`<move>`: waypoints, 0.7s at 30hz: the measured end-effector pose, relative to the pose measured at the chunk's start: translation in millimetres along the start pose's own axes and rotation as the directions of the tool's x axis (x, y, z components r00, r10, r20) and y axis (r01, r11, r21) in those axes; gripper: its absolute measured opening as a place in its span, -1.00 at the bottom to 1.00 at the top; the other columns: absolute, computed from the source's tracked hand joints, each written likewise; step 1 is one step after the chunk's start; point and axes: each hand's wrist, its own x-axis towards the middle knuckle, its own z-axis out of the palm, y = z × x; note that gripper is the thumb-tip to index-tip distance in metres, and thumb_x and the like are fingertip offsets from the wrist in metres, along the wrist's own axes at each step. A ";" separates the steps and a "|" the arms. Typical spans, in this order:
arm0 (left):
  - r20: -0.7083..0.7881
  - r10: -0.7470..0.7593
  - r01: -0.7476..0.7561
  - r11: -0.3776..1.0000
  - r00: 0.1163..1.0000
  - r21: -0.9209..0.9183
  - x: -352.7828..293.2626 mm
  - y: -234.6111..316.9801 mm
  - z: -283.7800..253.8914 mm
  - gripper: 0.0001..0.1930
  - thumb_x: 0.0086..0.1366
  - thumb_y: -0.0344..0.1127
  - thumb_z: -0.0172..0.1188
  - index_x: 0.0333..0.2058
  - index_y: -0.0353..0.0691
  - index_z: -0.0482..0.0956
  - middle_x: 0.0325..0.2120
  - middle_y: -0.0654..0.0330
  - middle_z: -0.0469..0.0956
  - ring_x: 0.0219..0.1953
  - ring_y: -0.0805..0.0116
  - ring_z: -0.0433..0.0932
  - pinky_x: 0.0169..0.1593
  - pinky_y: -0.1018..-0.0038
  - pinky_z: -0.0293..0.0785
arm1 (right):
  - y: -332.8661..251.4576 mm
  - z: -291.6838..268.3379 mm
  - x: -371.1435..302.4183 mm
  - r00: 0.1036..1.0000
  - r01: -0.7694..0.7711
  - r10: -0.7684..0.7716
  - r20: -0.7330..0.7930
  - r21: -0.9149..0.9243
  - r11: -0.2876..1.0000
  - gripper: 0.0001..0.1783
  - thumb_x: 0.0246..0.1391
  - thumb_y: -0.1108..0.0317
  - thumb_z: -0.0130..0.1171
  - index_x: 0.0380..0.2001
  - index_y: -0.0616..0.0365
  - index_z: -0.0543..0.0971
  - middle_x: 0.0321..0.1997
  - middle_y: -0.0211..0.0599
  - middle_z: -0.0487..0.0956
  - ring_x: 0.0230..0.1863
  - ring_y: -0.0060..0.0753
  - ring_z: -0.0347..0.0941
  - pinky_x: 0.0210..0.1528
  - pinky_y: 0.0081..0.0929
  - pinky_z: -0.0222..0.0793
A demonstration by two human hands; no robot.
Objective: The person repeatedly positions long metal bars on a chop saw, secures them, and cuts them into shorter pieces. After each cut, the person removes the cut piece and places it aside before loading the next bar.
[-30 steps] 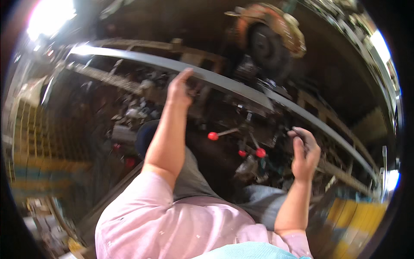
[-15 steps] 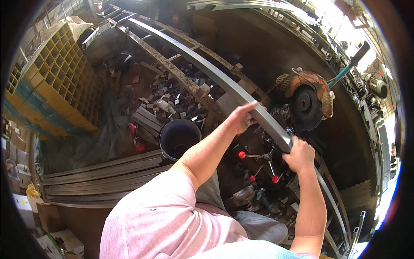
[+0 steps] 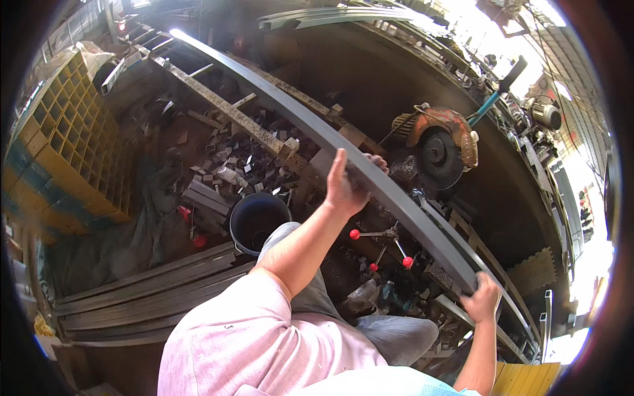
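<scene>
A long grey square metal tube [image 3: 309, 125] slants across the view from the far left to the near right. My left hand [image 3: 349, 188] holds it near the middle, thumb on the near side and fingertips showing beyond the far side. My right hand [image 3: 484, 298] is closed on the tube's near end, slightly blurred. To the right of the tube stands an orange cut-off saw [image 3: 444, 135] with a dark disc and a teal handle, apart from both hands. Below the tube, between my hands, is a vise handle [image 3: 389, 241] with red knobs.
A dark bucket [image 3: 258, 199] stands by my knee. Short metal offcuts [image 3: 247, 155] litter the ground beside a rail frame [image 3: 214, 99]. Long metal bars [image 3: 152, 280] lie at the left. Stacked yellow tubes [image 3: 72, 132] rise at the far left.
The tube has shifted toward the near right. My right hand has moved down and right with its end; my left hand has moved slightly left and nearer. The view has shifted a little.
</scene>
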 end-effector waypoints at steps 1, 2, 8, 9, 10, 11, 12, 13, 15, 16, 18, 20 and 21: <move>0.073 0.136 -0.145 0.980 0.988 0.134 -0.9 11.1 7.8 -0.15 0.41 0.54 0.09 -0.03 -0.34 0.62 -0.11 -0.10 0.67 -0.01 -0.14 0.66 0.19 -0.08 0.59 | 13.4 -0.3 -27.8 1.000 -0.011 0.011 -0.007 0.013 1.000 -0.40 -0.46 0.34 0.54 -0.19 0.18 0.60 -0.23 0.02 0.66 -0.19 0.32 0.61 -0.11 0.08 0.55; 0.127 0.235 -0.246 0.966 0.964 0.083 6.8 38.1 0.2 -0.12 0.38 0.58 0.08 -0.02 -0.31 0.64 -0.12 -0.06 0.69 -0.06 -0.09 0.65 0.09 -0.04 0.63 | 24.0 0.8 -56.0 0.998 -0.054 0.054 0.012 0.017 0.998 -0.41 -0.46 0.34 0.54 -0.21 0.18 0.60 -0.23 0.03 0.65 -0.19 0.33 0.61 -0.10 0.09 0.55; 0.253 0.159 -0.134 0.985 0.954 -0.112 -33.9 77.7 -11.0 -0.18 0.48 0.42 0.12 0.25 -0.32 0.51 -0.02 0.04 0.65 0.05 0.11 0.62 0.37 0.07 0.44 | 12.9 2.6 -253.4 0.954 -0.298 0.298 -0.015 0.008 0.955 -0.51 -0.34 0.37 0.60 -0.26 0.23 0.62 -0.35 -0.07 0.67 -0.29 0.13 0.65 -0.18 -0.02 0.56; 0.273 0.156 -0.128 0.985 0.949 -0.116 -46.3 76.0 -11.1 -0.22 0.51 0.38 0.10 0.28 -0.28 0.49 -0.01 0.06 0.64 0.05 0.11 0.63 0.36 0.06 0.47 | 5.0 -3.8 -267.3 0.925 -0.379 0.379 0.014 0.043 0.924 -0.52 -0.35 0.40 0.59 -0.27 0.26 0.60 -0.36 -0.06 0.66 -0.30 0.15 0.63 -0.20 -0.02 0.53; 0.298 0.137 -0.103 0.987 0.945 -0.126 -54.5 68.9 -9.3 -0.26 0.54 0.34 0.09 0.30 -0.25 0.47 -0.01 0.07 0.64 0.05 0.12 0.63 0.35 0.04 0.49 | 8.5 -12.3 -291.4 0.901 -0.433 0.428 0.070 0.098 0.896 -0.47 -0.31 0.31 0.64 -0.21 0.22 0.65 -0.33 -0.05 0.68 -0.27 0.05 0.64 -0.14 -0.06 0.55; 0.308 0.117 -0.084 0.989 0.944 -0.118 -59.3 60.5 -3.9 -0.28 0.55 0.32 0.09 0.31 -0.24 0.46 -0.01 0.07 0.63 0.05 0.12 0.63 0.34 0.03 0.50 | 9.9 -18.8 -314.2 0.872 -0.489 0.474 0.126 0.155 0.858 -0.43 -0.28 0.23 0.70 -0.14 0.17 0.70 -0.30 -0.03 0.70 -0.25 -0.05 0.64 -0.08 -0.10 0.57; 0.317 0.102 -0.071 0.992 0.943 -0.106 -65.3 51.4 3.2 -0.30 0.56 0.30 0.09 0.31 -0.23 0.45 -0.01 0.08 0.62 0.05 0.12 0.63 0.33 0.03 0.51 | 2.7 -30.2 -326.0 0.807 -0.587 0.544 0.229 0.217 0.780 -0.40 -0.28 0.24 0.71 -0.11 0.16 0.70 -0.22 0.01 0.72 -0.17 -0.06 0.66 -0.06 -0.11 0.56; 0.324 0.087 -0.059 0.994 0.942 -0.094 -70.5 42.3 9.7 -0.31 0.57 0.28 0.09 0.32 -0.22 0.45 -0.02 0.08 0.62 0.05 0.13 0.62 0.33 0.03 0.51 | -4.9 -38.6 -333.4 0.725 -0.680 0.616 0.306 0.178 0.712 -0.42 -0.24 0.25 0.69 -0.08 0.13 0.71 -0.13 -0.01 0.72 -0.05 -0.05 0.66 0.01 -0.18 0.55; 0.300 0.044 -0.025 0.997 0.953 -0.067 -78.5 20.1 21.7 -0.36 0.56 0.22 0.13 0.32 -0.18 0.43 -0.03 0.09 0.60 0.04 0.14 0.62 0.29 0.01 0.55 | 8.4 -60.4 -358.9 0.649 -0.652 0.493 0.579 0.089 0.753 -0.20 0.08 -0.15 0.53 0.22 0.19 0.63 0.15 -0.08 0.73 0.09 -0.18 0.68 0.16 -0.16 0.55; 0.292 0.014 0.000 0.999 0.956 -0.046 -84.2 12.4 24.5 -0.33 0.55 0.25 0.13 0.33 -0.19 0.43 -0.03 0.08 0.59 0.03 0.14 0.62 0.30 0.02 0.52 | -0.4 -78.3 -358.4 0.687 -0.657 0.516 0.511 0.135 0.741 -0.37 -0.10 0.14 0.70 0.00 0.27 0.71 -0.23 -0.20 0.80 -0.16 -0.18 0.73 0.03 -0.23 0.62; 0.274 -0.072 0.089 0.995 0.959 -0.051 -94.8 -11.1 33.4 -0.32 0.53 0.25 0.17 0.33 -0.18 0.43 -0.03 0.06 0.59 0.04 0.11 0.62 0.29 0.01 0.50 | 13.4 -93.1 -388.4 0.511 -0.799 0.364 0.779 0.274 0.535 -0.36 -0.08 0.24 0.68 0.08 0.22 0.70 -0.14 -0.25 0.79 -0.12 -0.22 0.71 0.00 -0.23 0.62; 0.279 -0.153 0.166 0.986 0.948 -0.021 -107.9 -32.2 39.5 -0.32 0.47 0.20 0.28 0.32 -0.16 0.42 -0.03 0.05 0.59 0.05 0.10 0.63 0.27 -0.01 0.52 | 21.4 -91.7 -423.4 0.261 -0.896 0.311 0.914 0.109 0.431 -0.37 -0.10 0.33 0.67 0.09 0.21 0.71 -0.15 -0.30 0.77 -0.13 -0.28 0.69 -0.02 -0.25 0.61; 0.250 -0.199 0.205 0.979 0.947 0.005 -117.1 -42.4 43.8 -0.31 0.44 0.18 0.32 0.32 -0.16 0.42 -0.03 0.05 0.59 0.05 0.10 0.63 0.27 -0.01 0.53 | 18.6 -94.4 -436.9 0.139 -0.929 0.293 0.946 0.022 0.369 -0.37 -0.10 0.34 0.66 0.09 0.21 0.71 -0.15 -0.30 0.77 -0.13 -0.29 0.69 -0.02 -0.25 0.61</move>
